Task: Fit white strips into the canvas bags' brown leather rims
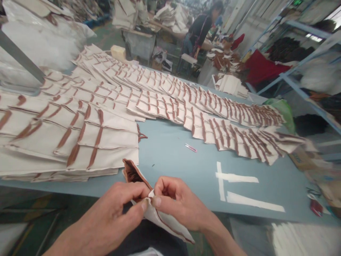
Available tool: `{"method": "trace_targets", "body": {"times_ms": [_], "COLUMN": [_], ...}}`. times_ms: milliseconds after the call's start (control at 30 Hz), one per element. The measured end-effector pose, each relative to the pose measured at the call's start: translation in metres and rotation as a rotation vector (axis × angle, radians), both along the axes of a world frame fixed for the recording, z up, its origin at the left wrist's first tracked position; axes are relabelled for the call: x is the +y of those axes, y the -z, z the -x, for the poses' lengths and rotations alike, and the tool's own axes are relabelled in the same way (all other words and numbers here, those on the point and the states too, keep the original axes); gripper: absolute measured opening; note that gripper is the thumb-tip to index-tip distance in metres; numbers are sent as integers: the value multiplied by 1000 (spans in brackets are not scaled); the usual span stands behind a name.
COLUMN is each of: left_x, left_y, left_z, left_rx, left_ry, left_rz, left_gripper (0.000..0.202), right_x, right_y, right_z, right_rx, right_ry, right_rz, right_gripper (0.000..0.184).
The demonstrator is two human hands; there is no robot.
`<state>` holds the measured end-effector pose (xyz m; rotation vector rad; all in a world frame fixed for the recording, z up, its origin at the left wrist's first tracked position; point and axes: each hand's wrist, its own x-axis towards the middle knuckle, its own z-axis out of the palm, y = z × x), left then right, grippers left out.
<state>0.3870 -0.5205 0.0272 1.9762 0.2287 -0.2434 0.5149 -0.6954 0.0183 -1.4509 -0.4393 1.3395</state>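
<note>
A cream cloth bag with brown trim (165, 220) is held over the near edge of the blue-grey table (170, 160). My left hand (117, 209) pinches its upper edge from the left, fingers closed. My right hand (176, 201) pinches the same edge from the right, thumb against forefinger. The two hands meet at the fabric's corner. The bag's brown-lined part (131, 172) sticks up just behind my left fingers. Its lower end hangs toward my lap.
Overlapping rows of cream bags with brown straps (101, 106) cover the table's left and back. A small pink tool (191, 148) and white tape marks (239, 188) lie on the bare part. A person in dark clothes (198, 32) works at a far table. Shelving (306, 71) stands right.
</note>
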Motion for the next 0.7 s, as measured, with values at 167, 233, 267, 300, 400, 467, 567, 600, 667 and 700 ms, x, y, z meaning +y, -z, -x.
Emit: {"method": "trace_targets", "body": {"times_ms": [167, 233, 267, 300, 400, 467, 567, 600, 667, 700], "left_x": [-6, -10, -12, -15, -17, -17, -16, -17, -22, -25], "left_y": [7, 11, 13, 14, 16, 16, 15, 15, 15, 16], "left_z": [-6, -9, -11, -13, -14, -13, -9, -8, -7, -7], "left_rx": [-19, -28, -21, -12, 12, 33, 62, 58, 37, 21], "left_ry": [24, 8, 4, 4, 32, 72, 121, 110, 41, -10], "left_rz": [25, 73, 103, 133, 174, 161, 149, 148, 139, 133], "left_gripper": [29, 24, 25, 28, 36, 37, 40, 42, 43, 42], "right_x": [-9, -13, -15, -17, -24, -29, -33, -33, -31, -30], "right_y": [1, 1, 2, 2, 5, 6, 5, 3, -1, -3], "right_z": [1, 3, 4, 5, 6, 5, 5, 6, 11, 14], "right_rx": [-153, -211, -220, -219, -212, -206, -186, -197, -303, -399], "right_ry": [18, 35, 37, 35, 42, 53, 64, 62, 59, 65], "right_rz": [50, 65, 63, 56, 43, 62, 79, 82, 90, 95], "right_gripper": [25, 18, 15, 15, 14, 15, 15, 15, 14, 11]}}
